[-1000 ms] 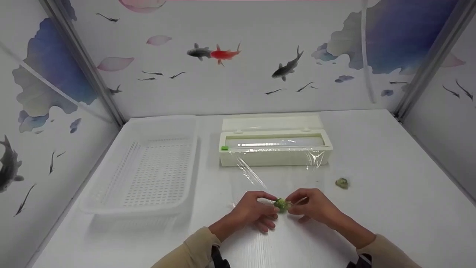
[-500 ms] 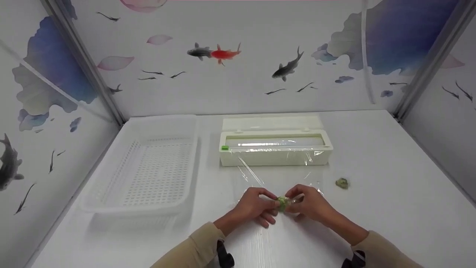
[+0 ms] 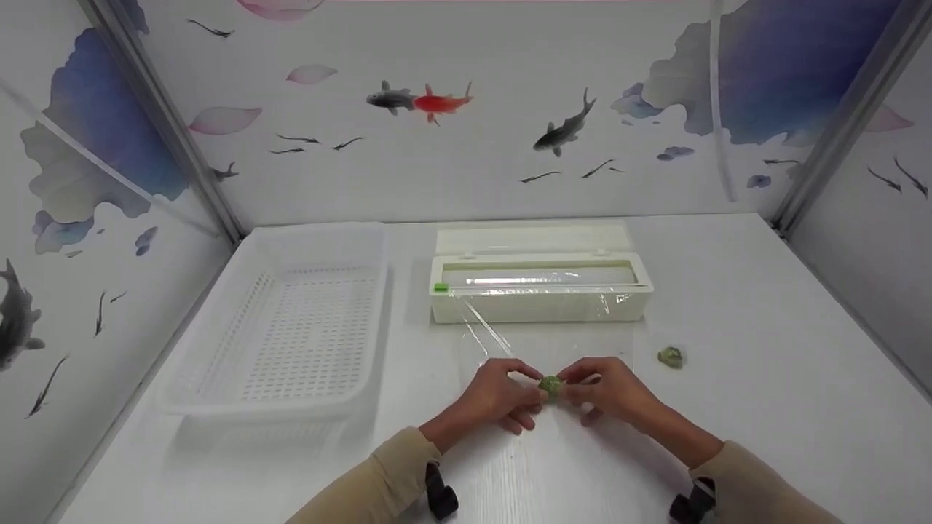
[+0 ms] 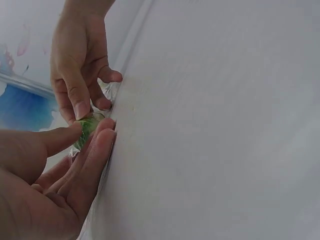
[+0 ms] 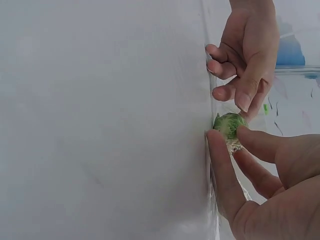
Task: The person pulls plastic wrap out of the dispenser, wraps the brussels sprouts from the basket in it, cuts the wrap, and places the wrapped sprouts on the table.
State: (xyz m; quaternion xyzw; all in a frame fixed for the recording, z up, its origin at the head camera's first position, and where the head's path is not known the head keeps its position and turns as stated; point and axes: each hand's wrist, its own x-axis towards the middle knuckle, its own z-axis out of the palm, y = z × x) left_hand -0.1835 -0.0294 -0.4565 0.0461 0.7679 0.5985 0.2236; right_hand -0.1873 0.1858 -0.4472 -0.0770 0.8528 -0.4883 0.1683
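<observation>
Between my two hands, low over the table, is a small green Brussels sprout (image 3: 550, 386) with clear cling film (image 3: 486, 331) about it. My left hand (image 3: 502, 393) pinches it from the left between thumb and fingers. From the other side my right hand (image 3: 615, 386) pinches it too. Both wrist views show the sprout (image 4: 88, 128) (image 5: 229, 125) held at the fingertips, with crinkled film around it. The film runs back, still joined, to the roll in a pale cling film box (image 3: 539, 308) with its lid raised.
A second, browner green piece (image 3: 670, 356), apparently wrapped, lies on the white table (image 3: 757, 327) to the right. On the left stands a white perforated basket (image 3: 382, 320). A green slider (image 3: 441, 288) sits at the box's left front edge. Patterned panels enclose the table.
Both hands have shifted slightly away from me, toward the box, with the sprout. The sprout has turned between the fingers and film now covers it more closely.
</observation>
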